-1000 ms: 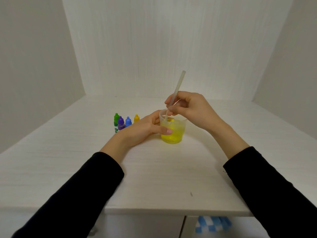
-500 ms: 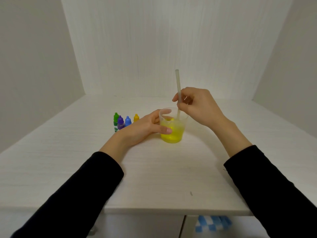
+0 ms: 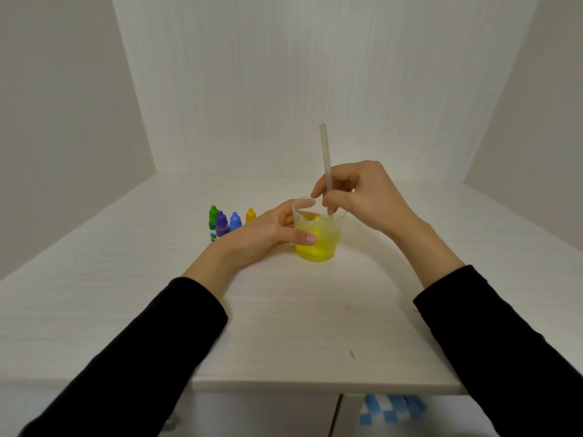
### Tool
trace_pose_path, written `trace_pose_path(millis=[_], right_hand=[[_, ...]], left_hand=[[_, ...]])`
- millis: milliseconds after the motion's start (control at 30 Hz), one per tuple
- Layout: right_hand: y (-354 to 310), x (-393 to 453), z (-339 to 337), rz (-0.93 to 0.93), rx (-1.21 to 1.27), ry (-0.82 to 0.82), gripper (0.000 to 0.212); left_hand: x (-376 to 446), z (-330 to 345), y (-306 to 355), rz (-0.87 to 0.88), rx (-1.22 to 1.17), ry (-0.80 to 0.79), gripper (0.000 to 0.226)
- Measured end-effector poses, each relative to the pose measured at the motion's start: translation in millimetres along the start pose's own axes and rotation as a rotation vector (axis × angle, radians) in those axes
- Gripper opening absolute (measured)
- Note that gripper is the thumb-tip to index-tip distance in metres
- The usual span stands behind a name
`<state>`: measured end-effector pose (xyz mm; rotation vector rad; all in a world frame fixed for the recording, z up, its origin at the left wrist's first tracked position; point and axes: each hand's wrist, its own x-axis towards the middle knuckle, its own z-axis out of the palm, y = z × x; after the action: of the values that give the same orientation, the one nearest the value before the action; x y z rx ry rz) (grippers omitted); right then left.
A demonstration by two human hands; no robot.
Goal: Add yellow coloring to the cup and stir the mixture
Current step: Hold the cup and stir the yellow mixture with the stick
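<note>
A clear plastic cup (image 3: 325,244) holding bright yellow liquid stands on the white table (image 3: 284,310), a little beyond its middle. My left hand (image 3: 262,234) grips the cup's left side, thumb across the front wall. My right hand (image 3: 362,193) pinches a pale translucent stirring stick (image 3: 325,156) that stands nearly upright, its lower end dipped in the liquid. The yellow coloring bottle (image 3: 250,215) stands capped to the left of the cup, partly behind my left hand.
Green (image 3: 213,222), purple (image 3: 222,224) and blue (image 3: 235,221) dropper bottles stand in a cluster with the yellow one. White walls close in the table at the back and both sides. A small dark speck (image 3: 351,354) lies near the front edge.
The stick swung from leaning right to nearly upright, and my right hand shifted right over the cup. My left hand and the cup stayed put.
</note>
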<state>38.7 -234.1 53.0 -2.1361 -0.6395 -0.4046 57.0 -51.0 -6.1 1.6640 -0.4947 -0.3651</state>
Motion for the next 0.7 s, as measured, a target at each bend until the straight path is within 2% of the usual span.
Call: trace_pose_path(millis=[233,567,700], right_hand=[[-5,-2,5,-0.013,0.125,-0.055,0.015],[-4,-1,11,0.002,0.103,-0.069,0.012],[-2,1,14,-0.001,0.099,-0.065,0.015]], left_hand=[[-1,0,1,0.03,0.03,-0.022,0.069],[0,1,1,0.039,0.032,-0.02,0.066],[0,1,2,0.03,0.026,-0.018,0.073]])
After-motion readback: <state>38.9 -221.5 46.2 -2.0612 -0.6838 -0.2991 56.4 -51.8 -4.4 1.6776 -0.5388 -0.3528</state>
